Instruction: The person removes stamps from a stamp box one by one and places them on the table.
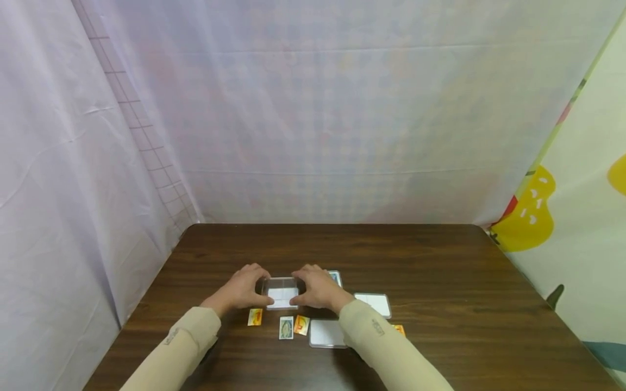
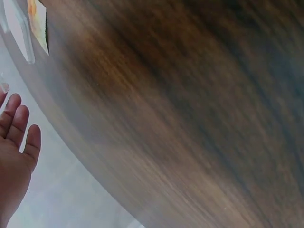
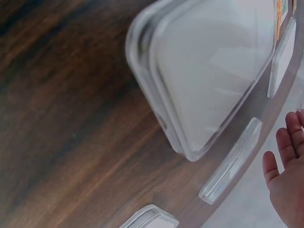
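Observation:
A clear plastic case (image 1: 282, 296) with a white insert is held between both hands, near the middle of the table in the head view. My left hand (image 1: 240, 289) pinches its left side, thumb at the near corner and fingers at the far one. On its right side, my right hand (image 1: 317, 289) grips in the same way. In the wrist views only part of the left hand (image 2: 16, 147) and of the right hand (image 3: 288, 173) shows, at the frame edges. Close in front lie a yellow stamp (image 1: 255, 316), a green stamp (image 1: 286, 328) and an orange stamp (image 1: 301, 325).
A second clear case (image 1: 326, 334) lies near the right forearm, and a third case (image 1: 374, 304) sits farther right. Behind the right hand, another case (image 1: 336, 277) holds a stamp. One more orange stamp (image 1: 400, 329) is partly hidden by the right sleeve. Curtains surround the brown table (image 1: 440, 260).

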Tool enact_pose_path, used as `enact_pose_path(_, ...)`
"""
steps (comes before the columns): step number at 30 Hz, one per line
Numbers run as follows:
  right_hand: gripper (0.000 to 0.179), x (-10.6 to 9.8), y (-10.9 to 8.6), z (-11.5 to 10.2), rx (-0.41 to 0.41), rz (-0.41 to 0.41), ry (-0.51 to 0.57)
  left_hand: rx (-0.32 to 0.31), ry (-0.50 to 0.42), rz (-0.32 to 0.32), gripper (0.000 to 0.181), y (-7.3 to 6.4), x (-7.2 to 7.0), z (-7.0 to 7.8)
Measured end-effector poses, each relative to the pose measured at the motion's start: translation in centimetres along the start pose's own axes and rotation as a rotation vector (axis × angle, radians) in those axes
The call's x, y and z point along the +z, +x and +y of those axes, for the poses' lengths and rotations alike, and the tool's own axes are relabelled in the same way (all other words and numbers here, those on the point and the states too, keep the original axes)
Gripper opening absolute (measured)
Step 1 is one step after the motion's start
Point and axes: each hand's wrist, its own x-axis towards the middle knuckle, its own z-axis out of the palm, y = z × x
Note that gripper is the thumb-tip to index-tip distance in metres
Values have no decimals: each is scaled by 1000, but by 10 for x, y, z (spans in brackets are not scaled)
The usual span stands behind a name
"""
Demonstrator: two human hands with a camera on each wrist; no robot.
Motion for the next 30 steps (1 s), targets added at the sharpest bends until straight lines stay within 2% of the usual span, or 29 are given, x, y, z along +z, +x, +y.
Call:
enact_pose_path(15, 63, 10, -2, 4, 23, -25, -62, -26, 7, -69, 53, 0, 9, 3)
enact_pose_path(22, 64, 13, -4, 4, 44, -53, -90, -15, 15, -84, 54, 0, 13, 2)
enact_pose_path(30, 65, 15, -4, 3, 54, -69, -118, -34, 24, -100, 57, 0, 15, 1)
